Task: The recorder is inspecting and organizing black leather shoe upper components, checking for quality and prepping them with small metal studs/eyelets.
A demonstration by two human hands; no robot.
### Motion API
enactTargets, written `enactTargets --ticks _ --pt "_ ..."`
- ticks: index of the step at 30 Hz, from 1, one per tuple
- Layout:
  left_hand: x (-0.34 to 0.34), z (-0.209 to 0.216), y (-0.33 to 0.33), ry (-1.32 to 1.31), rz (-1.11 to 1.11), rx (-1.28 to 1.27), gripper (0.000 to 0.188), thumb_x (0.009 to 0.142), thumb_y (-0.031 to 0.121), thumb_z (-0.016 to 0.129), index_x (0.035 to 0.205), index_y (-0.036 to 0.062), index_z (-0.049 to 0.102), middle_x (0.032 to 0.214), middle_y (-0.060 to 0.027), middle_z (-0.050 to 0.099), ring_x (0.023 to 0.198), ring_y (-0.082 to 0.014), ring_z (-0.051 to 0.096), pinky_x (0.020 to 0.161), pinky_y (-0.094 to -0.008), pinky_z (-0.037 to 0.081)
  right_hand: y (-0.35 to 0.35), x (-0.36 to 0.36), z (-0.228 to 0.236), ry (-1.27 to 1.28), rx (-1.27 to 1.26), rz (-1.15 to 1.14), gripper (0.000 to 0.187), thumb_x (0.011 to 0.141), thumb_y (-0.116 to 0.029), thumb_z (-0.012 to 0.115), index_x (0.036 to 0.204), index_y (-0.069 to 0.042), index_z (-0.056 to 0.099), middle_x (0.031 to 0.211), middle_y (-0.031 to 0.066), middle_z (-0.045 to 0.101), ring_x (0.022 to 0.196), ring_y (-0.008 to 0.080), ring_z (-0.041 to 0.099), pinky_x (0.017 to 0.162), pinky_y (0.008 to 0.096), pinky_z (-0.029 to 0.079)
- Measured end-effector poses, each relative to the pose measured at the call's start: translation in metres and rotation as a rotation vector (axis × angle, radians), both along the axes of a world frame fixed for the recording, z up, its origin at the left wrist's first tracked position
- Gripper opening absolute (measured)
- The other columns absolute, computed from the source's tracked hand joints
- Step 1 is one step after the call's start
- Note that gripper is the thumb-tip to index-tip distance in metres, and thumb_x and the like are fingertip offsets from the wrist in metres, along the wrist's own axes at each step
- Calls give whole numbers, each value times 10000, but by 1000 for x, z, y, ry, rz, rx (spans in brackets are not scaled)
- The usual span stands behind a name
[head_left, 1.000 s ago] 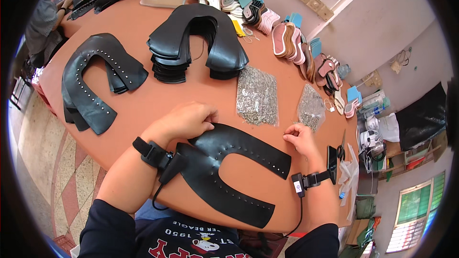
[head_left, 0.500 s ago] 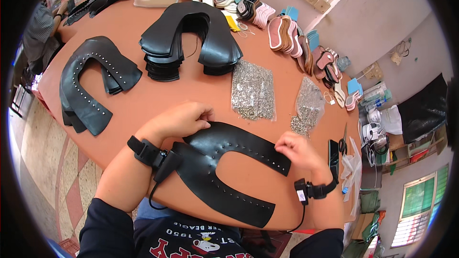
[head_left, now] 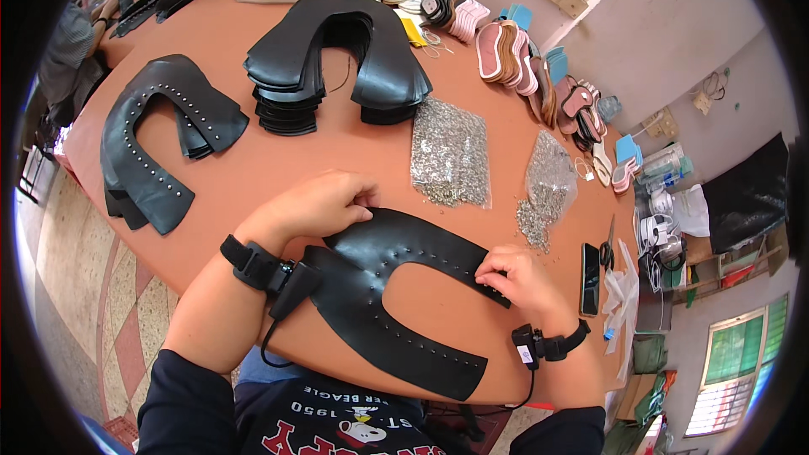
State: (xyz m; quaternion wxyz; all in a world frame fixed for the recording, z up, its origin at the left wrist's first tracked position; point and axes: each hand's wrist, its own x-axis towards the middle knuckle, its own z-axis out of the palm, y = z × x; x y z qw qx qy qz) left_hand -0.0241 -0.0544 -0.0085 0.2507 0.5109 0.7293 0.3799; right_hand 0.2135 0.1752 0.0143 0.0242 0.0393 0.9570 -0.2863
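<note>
A black U-shaped leather piece [head_left: 352, 303] lies in front of me, its open end to the right. Small metal studs stand in a row along its inner curve. My left hand [head_left: 335, 202] rests at its far edge, fingers curled together; anything inside them is hidden. With fingertips pinched, my right hand [head_left: 516, 276] is over the end of the piece's far arm, covering some of the studs there. What the pinch holds is too small to make out. Beyond the piece lie a clear bag of metal studs [head_left: 451, 156] and a second bag [head_left: 549, 173] with loose studs spilling out.
A tall stack of black U-shaped leather pieces [head_left: 345, 17] stands at the far middle. Studded ones [head_left: 139, 131] lie at left. Shoe insoles [head_left: 497, 50] line the far right edge, near a phone [head_left: 590, 278] and scissors [head_left: 607, 253]. Another person's sleeve [head_left: 72, 42] shows far left.
My right hand has shifted slightly left and down, onto the end of the far arm, hiding studs that showed before. My left hand stays at the leather's far edge.
</note>
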Motion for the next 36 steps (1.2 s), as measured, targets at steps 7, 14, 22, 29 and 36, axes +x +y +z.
enactTargets --ticks 7,14,22,29,36 --pt "0 2 3 15 9 -11 161 748 64 659 896 17 613 784 -123 633 746 -265 614 652 -358 477 5 -17 13 -287 -57 -81 118 722 -96 709 734 -8 631 714 87 630 607 197 600 567 303 462" --pt "-1 -2 -3 1 4 27 162 753 62 657 904 20 616 778 -115 636 715 -253 615 633 -356 481 7 -14 10 -276 30 -39 97 743 -90 691 754 -10 637 724 74 631 647 164 601 581 301 463" --pt "9 -3 6 -28 19 34 171 769 86 668 913 5 619 780 -122 642 723 -243 625 648 -349 492 71 25 -5 57 -114 -590 63 780 -69 673 805 -18 647 709 -12 559 621 58 516 582 210 437" --pt "5 -3 5 -31 19 38 185 768 99 675 918 3 624 786 -126 645 733 -241 628 655 -346 492 74 2 -29 119 105 -478 117 714 -82 709 753 2 636 773 101 590 689 199 576 623 317 472" --pt "5 -6 5 -33 22 55 184 771 102 671 917 -1 624 791 -130 644 736 -247 628 659 -347 492 71 -1 -30 168 363 -399 50 754 -59 650 782 -21 634 793 111 601 770 259 581 705 356 465"
